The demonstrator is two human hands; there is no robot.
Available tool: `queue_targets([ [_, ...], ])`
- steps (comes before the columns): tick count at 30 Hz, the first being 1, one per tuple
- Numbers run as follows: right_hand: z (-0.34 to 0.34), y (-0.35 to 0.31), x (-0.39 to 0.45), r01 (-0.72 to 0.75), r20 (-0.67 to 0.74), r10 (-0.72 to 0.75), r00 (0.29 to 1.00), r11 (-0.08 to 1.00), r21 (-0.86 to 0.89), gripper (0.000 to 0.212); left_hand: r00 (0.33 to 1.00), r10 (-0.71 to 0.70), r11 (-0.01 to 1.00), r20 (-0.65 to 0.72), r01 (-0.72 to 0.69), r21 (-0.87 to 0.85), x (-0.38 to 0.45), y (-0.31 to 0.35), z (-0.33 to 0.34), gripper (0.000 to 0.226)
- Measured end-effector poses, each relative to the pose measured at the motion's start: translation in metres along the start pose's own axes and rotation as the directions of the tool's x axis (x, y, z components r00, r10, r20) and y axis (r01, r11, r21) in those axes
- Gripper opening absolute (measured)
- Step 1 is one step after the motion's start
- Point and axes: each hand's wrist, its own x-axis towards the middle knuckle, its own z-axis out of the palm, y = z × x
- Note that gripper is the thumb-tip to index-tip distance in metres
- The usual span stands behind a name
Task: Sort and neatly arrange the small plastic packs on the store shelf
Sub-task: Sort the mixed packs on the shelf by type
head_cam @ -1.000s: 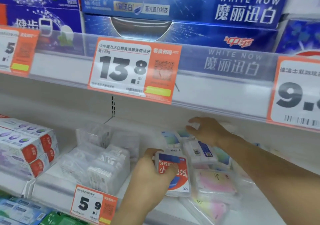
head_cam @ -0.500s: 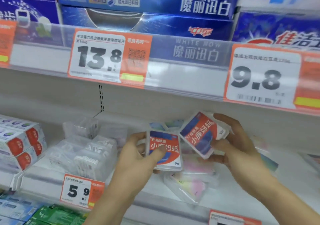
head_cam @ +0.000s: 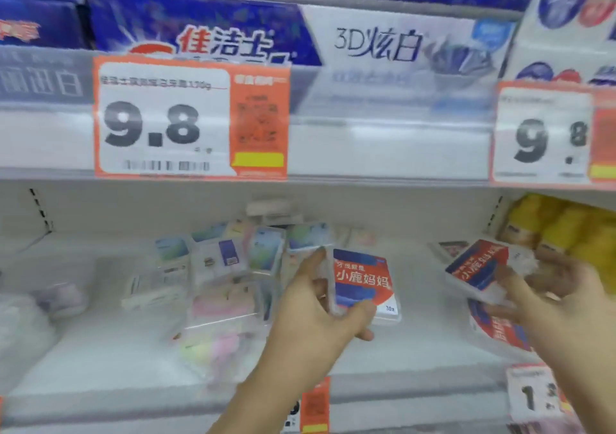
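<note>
**Both red packs carried to the right end of the shelf**

A moment ago the two hands held their packs close together in front of the jumbled pile; now the view has swung right, and the hands have drawn apart; the left hand [head_cam: 313, 317] grips one red-and-blue pack [head_cam: 363, 283] upright, thumb curled across its lower front and fingers behind it; the right hand [head_cam: 560, 297] pinches a second matching pack [head_cam: 480, 267], tilted, its fingers curled round the edge, though blur hides exactly how they lie; just below that pack another red pack [head_cam: 500, 330] already lies on the shelf [head_cam: 100, 360], near the yellow goods [head_cam: 566, 230]; the mixed clear packs [head_cam: 220, 287] sit in a loose heap to the left, unsorted. The shift suggests the red packs are being gathered into one group at the right; the likely next step is setting both down beside the one lying there, then dealing with the heap.
</note>
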Motion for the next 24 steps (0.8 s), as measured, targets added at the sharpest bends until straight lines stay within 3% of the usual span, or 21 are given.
queue_targets([
  [1,-0.01,0.013,0.011,0.0,-0.043,0.0,0.999,1.0,-0.004,0.079,1.0,-0.002,0.999,0.005,0.002,-0.038,0.003,-0.001,0.018,0.057],
  [4,-0.03,0.036,0.029,0.025,-0.105,-0.028,0.994,0.999,-0.03,0.048,0.998,0.012,0.995,0.068,-0.005,-0.098,0.016,-0.006,0.07,0.047],
  [6,-0.037,0.043,0.034,0.043,-0.075,-0.053,0.996,0.992,-0.122,0.041,0.993,0.004,0.996,0.117,0.006,-0.085,0.027,-0.012,0.1,0.036],
  [8,-0.041,0.051,0.034,0.032,-0.021,-0.038,0.999,0.973,-0.23,0.046,0.989,-0.005,1.0,0.149,0.004,0.013,0.037,-0.024,0.126,0.031],
  [10,-0.042,0.061,0.036,0.04,0.002,-0.042,0.999,0.943,-0.332,0.054,0.985,0.027,0.964,0.169,-0.07,0.255,0.049,-0.04,0.144,0.04],
  [11,-0.043,0.066,0.037,0.048,-0.003,-0.053,0.999,0.919,-0.391,0.057,0.98,0.041,0.88,0.194,-0.127,0.457,0.055,-0.049,0.151,0.052],
  [13,-0.043,0.071,0.041,0.072,-0.024,-0.094,0.995,0.884,-0.462,0.057,0.977,0.03,0.6,0.21,-0.186,0.778,0.062,-0.06,0.157,0.071],
  [15,-0.04,0.074,0.044,0.048,-0.033,-0.072,0.997,0.88,-0.473,0.053,0.979,-0.004,0.463,0.204,-0.179,0.868,0.062,-0.06,0.158,0.082],
  [17,-0.035,0.072,0.045,0.038,-0.079,-0.086,0.993,0.879,-0.476,0.05,0.976,0.094,0.401,0.198,-0.219,0.889,0.057,-0.054,0.154,0.09],
  [19,-0.029,0.065,0.042,0.141,-0.184,-0.243,0.952,0.886,-0.442,0.045,0.935,0.316,0.419,0.159,-0.288,0.861,0.053,-0.05,0.139,0.069],
  [21,-0.02,0.053,0.033,0.331,-0.241,-0.442,0.864,0.859,-0.391,0.034,0.864,0.482,0.398,0.144,-0.363,0.842,0.052,-0.048,0.113,0.041],
  [23,-0.003,0.042,0.019,0.471,-0.199,-0.547,0.813,0.819,-0.329,0.023,0.842,0.499,0.305,0.204,-0.391,0.868,0.053,-0.049,0.08,0.033],
  [24,0.008,0.038,0.011,0.521,-0.147,-0.575,0.805,0.804,-0.288,0.019,0.866,0.445,0.27,0.229,-0.373,0.888,0.054,-0.048,0.063,0.038],
])
